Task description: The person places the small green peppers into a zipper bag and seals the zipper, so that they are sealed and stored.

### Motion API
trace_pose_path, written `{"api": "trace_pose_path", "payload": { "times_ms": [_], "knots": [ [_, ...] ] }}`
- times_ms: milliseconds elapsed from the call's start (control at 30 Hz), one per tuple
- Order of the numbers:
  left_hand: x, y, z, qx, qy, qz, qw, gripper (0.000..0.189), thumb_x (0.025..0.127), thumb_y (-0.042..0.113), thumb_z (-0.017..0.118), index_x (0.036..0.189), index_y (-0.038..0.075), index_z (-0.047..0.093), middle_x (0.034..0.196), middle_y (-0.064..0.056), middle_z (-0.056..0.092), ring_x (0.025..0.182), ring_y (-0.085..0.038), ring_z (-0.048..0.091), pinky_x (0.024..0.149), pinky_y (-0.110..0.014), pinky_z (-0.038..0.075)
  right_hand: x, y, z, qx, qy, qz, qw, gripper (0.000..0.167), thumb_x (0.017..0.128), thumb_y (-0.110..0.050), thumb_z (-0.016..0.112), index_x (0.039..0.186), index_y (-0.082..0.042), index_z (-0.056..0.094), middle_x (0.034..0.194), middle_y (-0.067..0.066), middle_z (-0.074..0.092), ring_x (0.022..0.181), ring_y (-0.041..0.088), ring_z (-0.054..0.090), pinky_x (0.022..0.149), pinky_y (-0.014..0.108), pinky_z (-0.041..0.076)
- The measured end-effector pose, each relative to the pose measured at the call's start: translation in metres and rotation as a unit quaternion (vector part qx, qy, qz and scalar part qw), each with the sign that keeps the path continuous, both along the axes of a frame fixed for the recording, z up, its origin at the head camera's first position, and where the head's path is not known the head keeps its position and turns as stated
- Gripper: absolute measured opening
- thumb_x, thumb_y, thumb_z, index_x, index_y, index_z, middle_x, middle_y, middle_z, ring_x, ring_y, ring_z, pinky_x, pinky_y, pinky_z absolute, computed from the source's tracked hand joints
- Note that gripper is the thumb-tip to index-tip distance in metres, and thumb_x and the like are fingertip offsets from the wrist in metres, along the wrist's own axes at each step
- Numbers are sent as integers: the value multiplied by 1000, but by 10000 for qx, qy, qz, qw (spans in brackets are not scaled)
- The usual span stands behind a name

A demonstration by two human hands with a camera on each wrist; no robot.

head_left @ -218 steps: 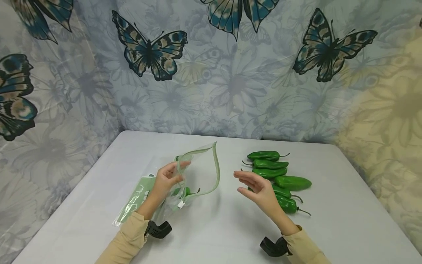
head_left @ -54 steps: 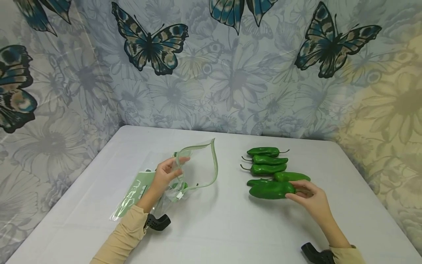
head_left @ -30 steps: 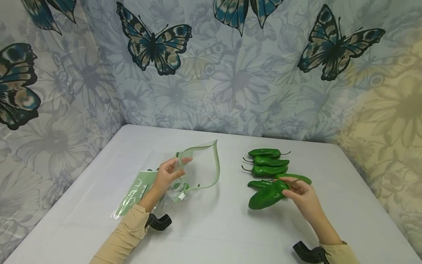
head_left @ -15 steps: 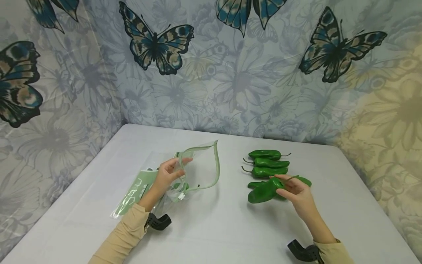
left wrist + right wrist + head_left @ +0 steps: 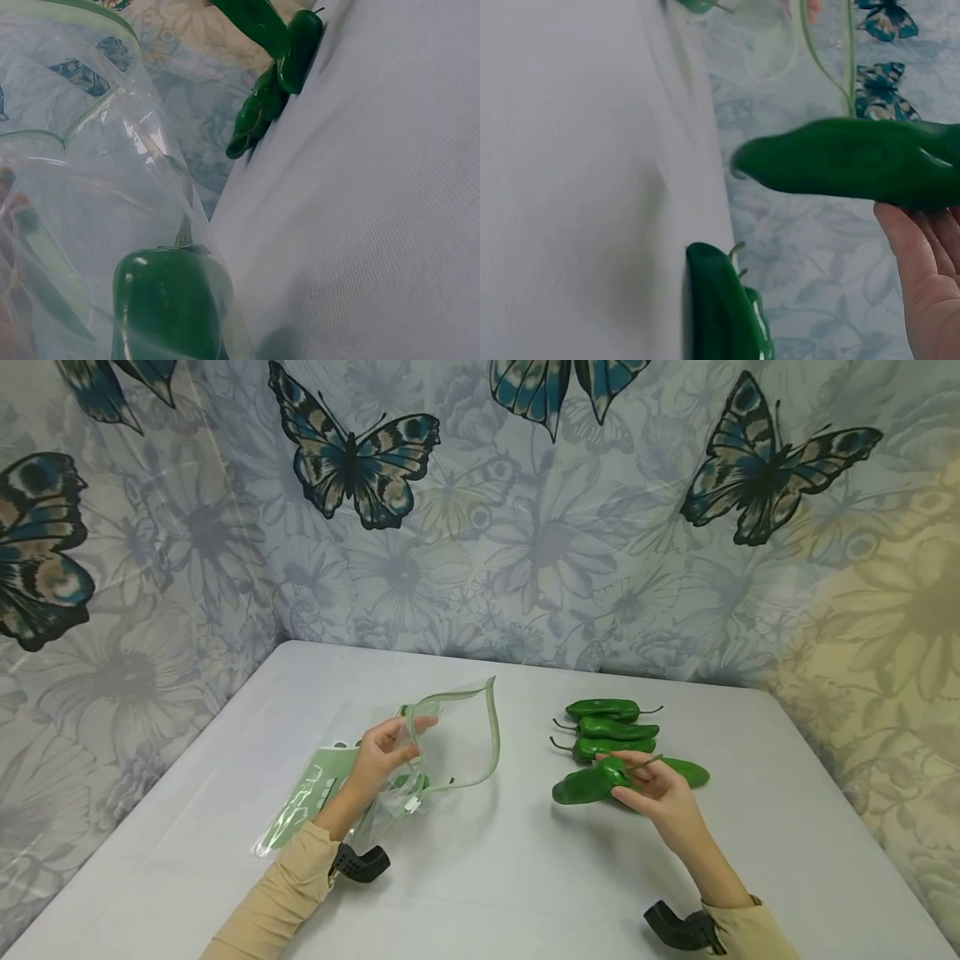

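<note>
My left hand [image 5: 378, 760] holds a clear zip bag [image 5: 494, 735] with a green-edged mouth, which gapes toward the right. Inside the bag lies a green chili pepper [image 5: 169, 307], its stem pointing up in the left wrist view. My right hand [image 5: 667, 797] pinches another large green chili pepper [image 5: 585, 786] by its stem end, raised over the table with its tip toward the left. In the right wrist view this held pepper [image 5: 817, 159] hangs level, thumb and fingers around its right end.
Several green peppers lie in a column right of centre, among them a back one [image 5: 602, 710] and one partly behind my right hand [image 5: 688, 772]. A green panel with white lettering [image 5: 303, 810] under clear plastic lies beneath my left forearm. The white table [image 5: 487, 893] meets a butterfly-print backdrop.
My right hand has taken a pepper from the front of the column, lifted it and moved it left. My left hand keeps its hold on the bag, hardly moving.
</note>
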State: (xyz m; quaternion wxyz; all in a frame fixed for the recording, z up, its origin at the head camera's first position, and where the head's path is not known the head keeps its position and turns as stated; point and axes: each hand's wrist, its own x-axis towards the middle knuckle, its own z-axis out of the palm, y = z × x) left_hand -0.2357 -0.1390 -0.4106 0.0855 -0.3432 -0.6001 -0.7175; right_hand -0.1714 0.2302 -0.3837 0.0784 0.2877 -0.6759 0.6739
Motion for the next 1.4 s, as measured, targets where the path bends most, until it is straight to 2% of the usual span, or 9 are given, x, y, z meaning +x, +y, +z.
{"api": "trace_pose_path", "payload": {
  "times_ms": [233, 400, 500, 600, 800, 900, 1100, 1267, 1400],
  "knots": [
    [0, 0, -4, -11, 110, -86, 9999, 41, 83, 15, 65, 112, -12, 53, 114, -5, 59, 115, -22, 45, 95, -31, 33, -3, -14, 3, -392, 98, -145, 9991, 39, 76, 23, 54, 114, 14, 50, 110, 7, 61, 100, 16, 57, 77, 23, 46],
    [-1, 0, -6, 2, 168, -59, 9998, 41, 83, 16, 65, 112, -11, 54, 114, -6, 59, 115, -22, 45, 95, -31, 33, -4, -22, 6, -57, -20, -950, 9955, 39, 76, 19, 57, 112, 8, 55, 103, -1, 61, 77, 5, 49, 61, 16, 41],
    [0, 0, -6, -11, 117, -59, 9999, 41, 83, 16, 65, 113, -10, 54, 114, -6, 59, 116, -22, 44, 96, -32, 32, -5, -25, 7, -150, -152, -1152, 9931, 40, 76, 19, 57, 111, -1, 59, 100, -2, 60, 70, 6, 43, 57, 17, 38],
    [1, 1, -4, -39, 40, -70, 10000, 41, 83, 16, 65, 114, -9, 54, 115, -5, 59, 117, -23, 43, 97, -33, 31, -7, -28, 8, -481, -202, -992, 9937, 44, 76, 21, 55, 109, -8, 60, 98, -1, 60, 71, 5, 48, 60, 15, 42],
    [2, 2, -1, -42, -1, -101, 9999, 40, 84, 13, 64, 114, -12, 52, 116, -7, 58, 118, -25, 41, 98, -34, 30, -10, -32, 11, -1167, -124, -208, 9929, 42, 77, 23, 49, 108, -4, 59, 102, 7, 60, 90, 16, 59, 69, 19, 48],
    [2, 2, -1, -99, 17, -73, 9999, 40, 84, 13, 63, 114, -11, 53, 116, -7, 58, 118, -26, 41, 98, -34, 29, -11, -33, 13, -1414, -26, 19, 9900, 40, 78, 23, 47, 107, -2, 59, 103, 8, 60, 88, 15, 59, 69, 20, 48],
    [2, 2, -1, -110, 36, -60, 9999, 40, 84, 16, 64, 114, -9, 54, 115, -6, 58, 118, -28, 40, 98, -33, 30, -14, -36, 16, -1695, 100, 435, 9845, 38, 80, 23, 43, 108, 2, 57, 107, 10, 59, 89, 17, 59, 69, 22, 49],
    [2, 2, -2, -169, 23, -30, 9998, 43, 84, 22, 64, 114, -7, 55, 116, -6, 58, 118, -28, 41, 97, -33, 30, -15, -40, 20, -1818, 104, 513, 9819, 39, 80, 22, 42, 109, 2, 57, 105, 10, 59, 86, 17, 60, 69, 23, 49],
    [2, 2, -2, -182, 10, -5, 9998, 37, 84, 16, 64, 114, -4, 56, 115, -7, 58, 117, -24, 43, 97, -34, 31, -18, -43, 22, -1969, 109, 750, 9775, 37, 81, 22, 41, 111, 5, 54, 106, 14, 59, 92, 20, 59, 71, 23, 49]
  ]
}}
